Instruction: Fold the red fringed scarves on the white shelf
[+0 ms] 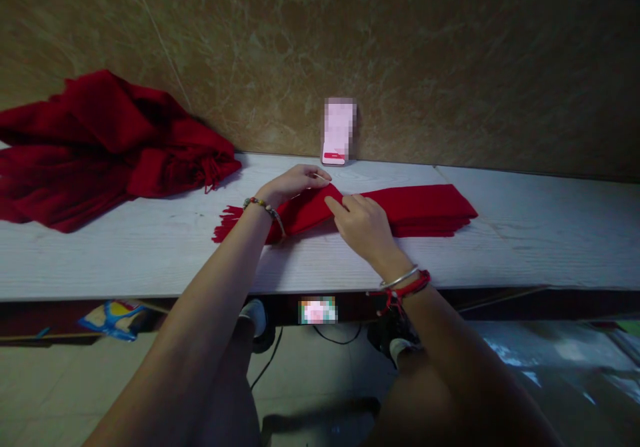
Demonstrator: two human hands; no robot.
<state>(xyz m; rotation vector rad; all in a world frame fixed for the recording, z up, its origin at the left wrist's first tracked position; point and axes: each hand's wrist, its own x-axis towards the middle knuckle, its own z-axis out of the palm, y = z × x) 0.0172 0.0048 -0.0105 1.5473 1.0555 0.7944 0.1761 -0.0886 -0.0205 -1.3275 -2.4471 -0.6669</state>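
A folded red scarf [425, 210] lies lengthwise across the white wood-grain table, its fringe at the left end and its layered fold at the right. Its middle is lifted a little off the surface between my two hands. My left hand [299, 182] is bent over the scarf's far edge, fingers curled on the cloth; some fingertips are hidden. From the near side, my right hand [363, 224] grips the raised middle, thumb and index finger close to the left hand's fingertips. A beaded bracelet circles my left wrist; a silver bangle and red cord are on the right.
A rumpled heap of red fringed cloth [110, 154] rests at the left of the table [540, 234]. A phone [338, 130] leans on the marbled wall behind. Below the front edge are a blue and yellow packet [117, 317], cables and my feet.
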